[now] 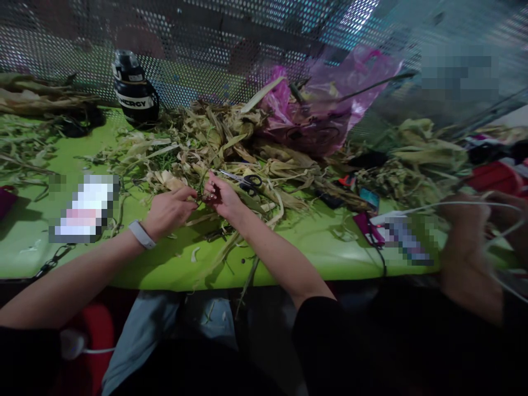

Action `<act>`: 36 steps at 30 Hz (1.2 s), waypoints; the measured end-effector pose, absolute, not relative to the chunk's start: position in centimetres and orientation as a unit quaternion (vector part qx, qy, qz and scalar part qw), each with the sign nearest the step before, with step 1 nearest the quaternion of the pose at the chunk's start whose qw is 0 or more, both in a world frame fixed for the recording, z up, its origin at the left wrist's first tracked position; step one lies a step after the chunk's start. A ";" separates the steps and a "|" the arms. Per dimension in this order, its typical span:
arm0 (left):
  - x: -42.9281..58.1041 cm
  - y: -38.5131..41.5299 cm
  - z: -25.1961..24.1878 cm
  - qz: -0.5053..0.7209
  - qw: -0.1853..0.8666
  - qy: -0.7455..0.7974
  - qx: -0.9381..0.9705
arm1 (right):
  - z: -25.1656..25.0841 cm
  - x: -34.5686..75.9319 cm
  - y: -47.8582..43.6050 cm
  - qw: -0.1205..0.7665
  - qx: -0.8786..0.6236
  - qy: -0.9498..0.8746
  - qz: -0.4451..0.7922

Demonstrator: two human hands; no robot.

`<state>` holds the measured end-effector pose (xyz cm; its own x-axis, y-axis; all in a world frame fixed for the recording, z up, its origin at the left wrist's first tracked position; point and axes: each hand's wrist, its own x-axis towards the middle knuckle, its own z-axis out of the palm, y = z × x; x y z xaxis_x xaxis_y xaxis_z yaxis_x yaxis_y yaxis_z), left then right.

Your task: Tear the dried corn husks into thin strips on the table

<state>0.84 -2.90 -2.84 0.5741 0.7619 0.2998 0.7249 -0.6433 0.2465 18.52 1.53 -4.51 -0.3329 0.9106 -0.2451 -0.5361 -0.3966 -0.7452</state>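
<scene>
My left hand [171,212], with a pale band on its wrist, is closed in a pinch at the edge of a heap of dried plants. Close beside it, my right hand [223,197] has its fingers curled in, palm partly turned up. Between the fingertips of both hands is a thin greenish plant stem [202,190], partly hidden by the fingers. Behind the hands lies the heap of withered, yellow-brown stalks and leaves [231,132]. Scissors with black handles [247,181] lie on it, just beyond my right hand.
A green table [144,269] carries a phone [86,209] at left, a black bottle [134,91] and a pink plastic bag [317,110] behind. A perforated metal panel [198,49] stands at the back. At right are another person's hands [466,214], a white cable and a second phone [408,239].
</scene>
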 end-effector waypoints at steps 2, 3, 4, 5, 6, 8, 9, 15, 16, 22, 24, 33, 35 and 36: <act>0.9 -3.0 -2.6 0.185 0.036 0.431 0.883 | -4.4 18.5 1.4 0.472 -0.336 -0.281 0.765; 0.9 -3.0 -2.6 0.185 0.034 0.438 0.879 | -4.4 18.5 1.4 0.474 -0.335 -0.279 0.765; 0.9 -3.0 -2.5 0.186 0.037 0.445 0.875 | -4.3 18.4 1.3 0.476 -0.336 -0.275 0.765; 0.9 -2.9 -2.5 0.192 0.045 0.450 0.871 | -4.3 18.4 1.3 0.478 -0.337 -0.270 0.765; 0.8 -2.8 -2.4 0.200 0.059 0.451 0.868 | -4.2 18.4 1.3 0.479 -0.340 -0.265 0.765; 0.7 -2.6 -2.4 0.217 0.091 0.448 0.863 | -4.1 18.3 1.3 0.477 -0.348 -0.257 0.765; 0.6 -2.5 -2.4 0.221 0.101 0.444 0.862 | -4.1 18.2 1.3 0.476 -0.352 -0.255 0.765; 0.5 -2.4 -2.1 0.162 0.049 0.456 0.873 | -4.1 17.9 1.2 0.480 -0.375 -0.266 0.747; 0.6 -2.6 -1.9 0.151 0.038 0.453 0.878 | -4.2 17.8 1.2 0.482 -0.380 -0.270 0.742; 1.0 -2.9 -1.2 0.168 0.061 0.398 0.900 | -4.2 17.9 1.1 0.481 -0.388 -0.278 0.736; 0.9 -2.6 -1.5 0.192 0.150 0.381 0.892 | -4.1 17.9 1.0 0.481 -0.388 -0.277 0.736; 0.3 -0.6 -3.8 0.266 0.511 0.440 0.689 | -4.3 18.2 1.1 0.478 -0.402 -0.337 0.705; 0.3 -0.5 -3.9 0.274 0.506 0.458 0.677 | -4.1 18.9 1.4 0.483 -0.421 -0.374 0.671; 0.4 -0.5 -3.9 0.277 0.492 0.469 0.679 | -4.0 19.4 1.5 0.485 -0.433 -0.396 0.648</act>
